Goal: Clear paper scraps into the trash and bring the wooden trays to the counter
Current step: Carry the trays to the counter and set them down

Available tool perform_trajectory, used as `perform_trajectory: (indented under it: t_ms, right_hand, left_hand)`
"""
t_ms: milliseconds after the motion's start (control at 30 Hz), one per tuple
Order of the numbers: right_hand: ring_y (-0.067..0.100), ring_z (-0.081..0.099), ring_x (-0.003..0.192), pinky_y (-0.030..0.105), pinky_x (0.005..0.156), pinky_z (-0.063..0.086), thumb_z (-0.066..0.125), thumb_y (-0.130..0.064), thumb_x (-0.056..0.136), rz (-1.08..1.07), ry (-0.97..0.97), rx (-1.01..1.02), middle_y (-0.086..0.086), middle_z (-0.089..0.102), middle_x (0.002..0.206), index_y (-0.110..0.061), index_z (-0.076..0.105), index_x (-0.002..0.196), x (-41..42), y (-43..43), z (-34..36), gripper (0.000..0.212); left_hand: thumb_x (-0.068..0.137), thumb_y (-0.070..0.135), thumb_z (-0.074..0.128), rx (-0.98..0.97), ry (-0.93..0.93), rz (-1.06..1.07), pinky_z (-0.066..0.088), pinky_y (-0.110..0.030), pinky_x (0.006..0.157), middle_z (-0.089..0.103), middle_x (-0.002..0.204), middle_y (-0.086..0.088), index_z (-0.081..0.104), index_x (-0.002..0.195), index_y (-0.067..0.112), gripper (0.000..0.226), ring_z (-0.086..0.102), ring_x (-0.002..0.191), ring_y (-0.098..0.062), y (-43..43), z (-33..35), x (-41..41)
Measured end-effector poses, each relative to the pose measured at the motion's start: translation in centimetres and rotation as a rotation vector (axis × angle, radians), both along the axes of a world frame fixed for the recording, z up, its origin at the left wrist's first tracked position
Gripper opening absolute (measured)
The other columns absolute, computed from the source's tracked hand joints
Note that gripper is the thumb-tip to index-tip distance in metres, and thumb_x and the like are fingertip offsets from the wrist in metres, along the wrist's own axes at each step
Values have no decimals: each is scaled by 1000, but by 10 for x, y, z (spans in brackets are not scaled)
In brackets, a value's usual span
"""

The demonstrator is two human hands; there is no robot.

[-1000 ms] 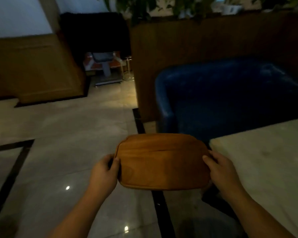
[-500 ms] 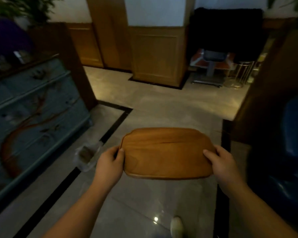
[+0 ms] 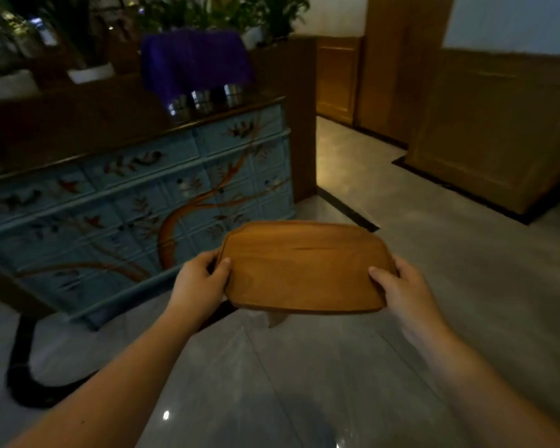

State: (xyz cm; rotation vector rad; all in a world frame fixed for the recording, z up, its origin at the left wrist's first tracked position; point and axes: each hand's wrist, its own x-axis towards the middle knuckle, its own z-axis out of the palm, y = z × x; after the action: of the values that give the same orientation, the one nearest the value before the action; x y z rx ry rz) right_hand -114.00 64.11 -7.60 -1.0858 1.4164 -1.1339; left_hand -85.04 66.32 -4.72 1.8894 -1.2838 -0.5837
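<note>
A rounded rectangular wooden tray [image 3: 304, 266] is held level in front of me above the tiled floor. My left hand [image 3: 198, 286] grips its left end, thumb on top. My right hand [image 3: 401, 289] grips its right end the same way. The tray's top is bare. To the left stands a counter with a dark top [image 3: 78, 130] and a blue front painted with branches and birds [image 3: 143, 202]. The tray is level with the counter's lower front and a short way to its right.
A purple cloth [image 3: 194, 63] covers something on the counter, with metal cups [image 3: 204, 97] below it. Potted plants [image 3: 88, 43] line the back. A dark post and curved base [image 3: 29, 367] stand at lower left. Wood-panelled walls [image 3: 498, 124] rise at right.
My view has swung left: the blue sofa and marble table are gone, and the blue painted counter now fills the left side, closer. Both hands keep hold of the tray.
</note>
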Motion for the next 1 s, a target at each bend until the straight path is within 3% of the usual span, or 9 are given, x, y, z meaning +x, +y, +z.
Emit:
perform_trajectory:
  t_ms: [267, 467, 633, 767, 833, 1000]
  right_hand:
    - [25, 62, 106, 50, 92, 52, 58, -29, 91, 271, 50, -30, 5, 66, 115, -19, 59, 124, 87, -89, 2, 35]
    - [23, 63, 105, 48, 92, 52, 58, -27, 91, 404, 77, -62, 3, 66, 116, -21, 58, 126, 175, -137, 8, 36]
    - [14, 64, 92, 29, 67, 51, 53, -20, 95, 451, 71, -95, -1, 67, 104, -23, 59, 116, 260, -183, 16, 21]
    - [10, 63, 89, 25, 64, 48, 53, -19, 95, 444, 87, -114, -5, 67, 101, -27, 63, 106, 334, -219, 29, 16]
    - [8, 63, 87, 24, 64, 47, 53, -19, 96, 443, 89, -123, -8, 67, 98, -29, 63, 102, 368, -235, 36, 16]
    - [9, 64, 87, 23, 63, 47, 52, -18, 96, 458, 96, -102, -4, 68, 101, -17, 62, 118, 434, -269, 38, 24]
  left_hand:
    - [93, 35, 51, 13, 24, 213, 52, -34, 81, 68, 106, -1, 61, 121, 16, 35, 64, 95, -19, -13, 1, 77]
    - [94, 28, 51, -28, 73, 318, 48, -25, 70, 67, 99, 1, 62, 117, 14, 29, 62, 88, -14, -23, -4, 146]
    - [94, 29, 50, -61, 150, 368, 50, -31, 74, 67, 98, 1, 62, 118, 15, 29, 63, 89, -14, -59, -7, 225]
    - [94, 29, 50, -73, 179, 366, 57, -44, 78, 70, 94, 0, 64, 112, 17, 25, 67, 85, -20, -92, 2, 296]
    - [95, 28, 50, -82, 166, 371, 56, -38, 73, 68, 90, 4, 64, 110, 18, 23, 66, 83, -18, -107, 9, 328]
    - [94, 30, 51, -61, 139, 385, 47, -21, 61, 67, 94, 4, 62, 115, 17, 26, 62, 81, -9, -139, 17, 396]
